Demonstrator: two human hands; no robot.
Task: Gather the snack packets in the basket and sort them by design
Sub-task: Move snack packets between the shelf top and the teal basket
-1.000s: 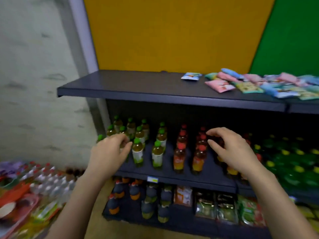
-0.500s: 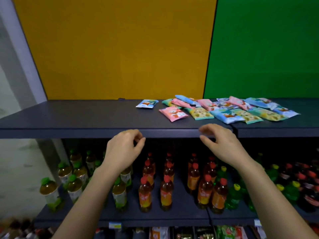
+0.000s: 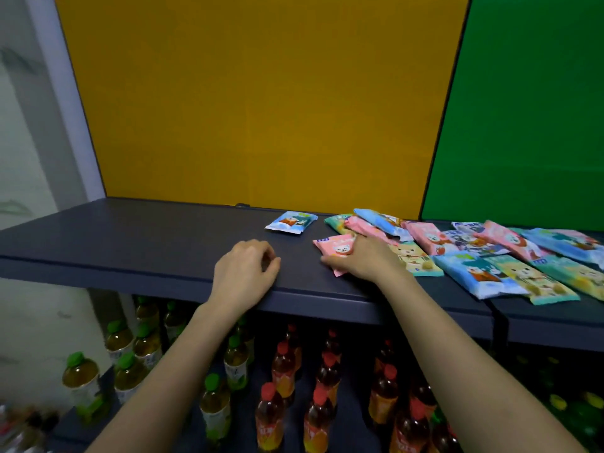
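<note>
On the shelf (image 3: 130,237), packets (image 3: 490,256) lie mixed at 3 o'clock, unsorted. Right hand (image 3: 362,259) pinches a pink packet (image 3: 336,248); left hand (image 3: 245,273) rests curled, empty. No basket shows.

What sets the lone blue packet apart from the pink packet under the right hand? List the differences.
The blue packet lies alone and untouched; the pink packet lies under the right hand at the edge of the pile. Blue sits nearer the back wall, pink nearer the front. Both lie flat on the shelf.
</note>
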